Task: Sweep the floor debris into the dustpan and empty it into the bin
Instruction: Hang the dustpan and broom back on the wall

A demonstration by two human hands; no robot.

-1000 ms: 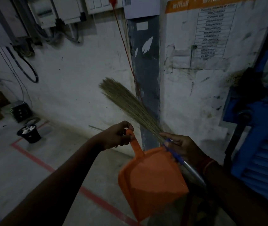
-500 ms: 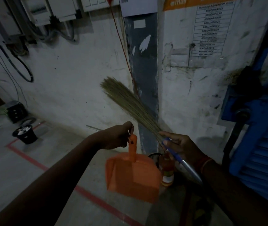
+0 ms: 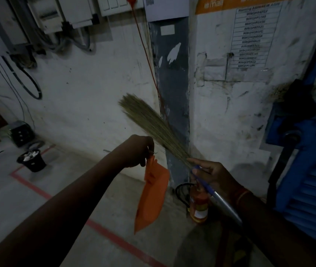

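An orange dustpan (image 3: 150, 197) hangs down by its handle from my left hand (image 3: 137, 150), which pinches the handle's top end; the pan is turned edge-on to me. My right hand (image 3: 214, 177) grips the blue and silver handle of a grass broom (image 3: 149, 124), whose bristles point up and left in front of the wall. A small black bin (image 3: 31, 160) holding white scraps stands on the floor at the far left, by the wall.
A red fire extinguisher (image 3: 198, 207) stands on the floor at the foot of a grey pillar (image 3: 169, 83). Blue metal shutters (image 3: 311, 170) fill the right side. Red tape lines (image 3: 103, 230) cross the concrete floor. Electrical boxes and cables hang on the upper left wall.
The dustpan has swung down and turned from face-on to edge-on, hanging from my left hand. The fire extinguisher behind it has come into sight. The broom has stayed about where it was.
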